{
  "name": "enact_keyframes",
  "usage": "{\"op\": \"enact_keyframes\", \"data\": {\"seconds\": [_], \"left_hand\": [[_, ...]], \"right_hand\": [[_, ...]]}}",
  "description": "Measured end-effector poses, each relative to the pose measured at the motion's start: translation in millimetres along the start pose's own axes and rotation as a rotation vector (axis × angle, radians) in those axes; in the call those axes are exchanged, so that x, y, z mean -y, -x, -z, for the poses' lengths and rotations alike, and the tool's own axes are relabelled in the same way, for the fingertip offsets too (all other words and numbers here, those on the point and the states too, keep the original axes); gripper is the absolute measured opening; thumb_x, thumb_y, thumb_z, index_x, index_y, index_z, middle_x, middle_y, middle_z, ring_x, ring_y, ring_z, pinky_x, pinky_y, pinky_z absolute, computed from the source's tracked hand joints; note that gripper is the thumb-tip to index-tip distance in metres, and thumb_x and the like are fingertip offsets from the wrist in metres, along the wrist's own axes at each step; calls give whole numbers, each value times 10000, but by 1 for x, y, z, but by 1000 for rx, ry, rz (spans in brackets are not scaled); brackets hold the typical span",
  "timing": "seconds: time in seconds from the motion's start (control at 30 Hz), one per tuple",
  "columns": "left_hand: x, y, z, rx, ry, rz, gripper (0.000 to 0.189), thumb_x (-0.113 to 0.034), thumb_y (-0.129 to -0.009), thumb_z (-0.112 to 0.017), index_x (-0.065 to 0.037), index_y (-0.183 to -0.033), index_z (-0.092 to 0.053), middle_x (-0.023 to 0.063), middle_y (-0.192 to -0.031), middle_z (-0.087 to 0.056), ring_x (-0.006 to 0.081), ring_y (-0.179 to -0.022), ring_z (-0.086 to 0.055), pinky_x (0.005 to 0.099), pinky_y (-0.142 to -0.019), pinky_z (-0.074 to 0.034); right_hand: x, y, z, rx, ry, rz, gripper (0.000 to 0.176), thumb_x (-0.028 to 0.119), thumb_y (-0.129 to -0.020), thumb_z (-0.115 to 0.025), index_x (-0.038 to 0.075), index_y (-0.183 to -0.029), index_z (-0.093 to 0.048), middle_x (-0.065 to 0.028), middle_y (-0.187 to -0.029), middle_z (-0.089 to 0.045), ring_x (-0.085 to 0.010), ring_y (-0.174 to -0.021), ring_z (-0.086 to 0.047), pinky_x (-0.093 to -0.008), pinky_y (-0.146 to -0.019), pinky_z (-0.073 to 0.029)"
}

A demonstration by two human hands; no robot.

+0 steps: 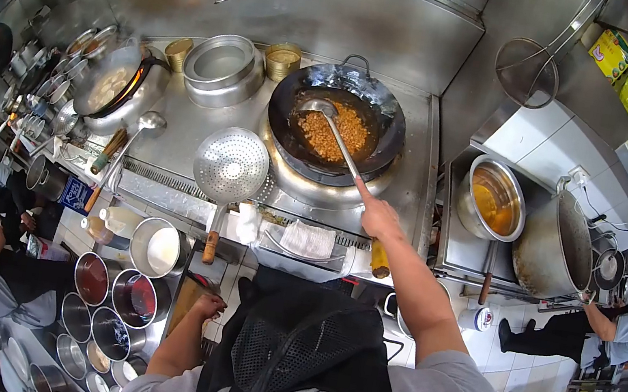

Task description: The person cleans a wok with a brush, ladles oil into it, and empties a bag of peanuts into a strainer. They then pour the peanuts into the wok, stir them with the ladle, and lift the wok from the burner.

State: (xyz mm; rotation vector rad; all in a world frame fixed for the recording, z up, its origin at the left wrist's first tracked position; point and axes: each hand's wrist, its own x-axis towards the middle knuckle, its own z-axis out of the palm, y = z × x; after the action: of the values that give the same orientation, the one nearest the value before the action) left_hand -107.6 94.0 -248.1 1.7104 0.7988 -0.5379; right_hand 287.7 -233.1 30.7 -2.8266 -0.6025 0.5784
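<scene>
A dark wok (390, 130) sits on the round burner, with small golden-brown pieces (336, 132) in oil inside it. Wrapped round the handle of a long ladle (343, 145) is my right hand (382, 219); the ladle's bowl rests in the wok among the pieces. My left hand (209, 307) is low beside the counter's front edge, fingers curled, below the wooden handle of a perforated skimmer (231, 166). What that hand holds, if anything, is too small to tell. A folded white cloth (308, 239) lies at the counter edge.
Left of the wok stand a metal pot (224, 71) and a second wok (110, 86) with pale liquid. A steel bowl of oil (493, 198) and a large pot (556, 247) are at right. Sauce pots (94, 279) fill the lower left. One person works at each side.
</scene>
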Motion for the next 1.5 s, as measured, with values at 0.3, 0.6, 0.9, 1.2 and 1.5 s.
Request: {"op": "enact_keyframes", "data": {"seconds": [0.3, 0.6, 0.9, 1.2, 1.5], "left_hand": [[1, -9, 4, 6, 101, 114, 159, -139, -891, -633, -12, -940, -716, 92, -757, -698, 136, -505, -599, 276, -445, -474], [-1, -6, 2, 20, 90, 109, 135, -130, -878, -644, -25, -916, -720, 75, -739, -691, 119, -500, -589, 266, -439, -468], [-12, -19, 0, 47, 70, 109, 150, -151, -873, -658, -27, -932, -720, 59, -785, -695, 120, -553, -611, 286, -460, -486], [-11, -25, -3, 51, 69, 120, 152, -161, -879, -662, -40, -950, -721, 45, -799, -688, 123, -578, -618, 287, -458, -485], [31, -39, -4, 76, 82, -12, 147, -156, -870, -662, -31, -917, -722, 70, -754, -690, 134, -515, -606, 270, -432, -466]], "right_hand": [[3, 2, -13, -28, 21, 4, 911, -22, -815, -462, 392, -1536, -89, -244, -1100, -658, -384, -1024, -644, -491, -886, -503], [-18, 49, 8, 60, 62, -8, 910, -10, -804, -482, 397, -1532, -116, -258, -1051, -660, -402, -981, -647, -498, -853, -502], [-43, 81, 17, 79, 82, -8, 855, 51, -840, -484, 410, -1526, -121, -256, -1014, -669, -417, -921, -656, -501, -837, -500], [-69, 108, 3, 3, -26, -24, 799, 157, -864, -543, 387, -1524, -156, -261, -1045, -658, -433, -954, -633, -520, -854, -478], [-67, 168, 24, 98, -229, 81, 901, 94, -824, -608, 349, -1537, -119, -248, -1224, -600, -452, -1050, -593, -476, -927, -469]]}}
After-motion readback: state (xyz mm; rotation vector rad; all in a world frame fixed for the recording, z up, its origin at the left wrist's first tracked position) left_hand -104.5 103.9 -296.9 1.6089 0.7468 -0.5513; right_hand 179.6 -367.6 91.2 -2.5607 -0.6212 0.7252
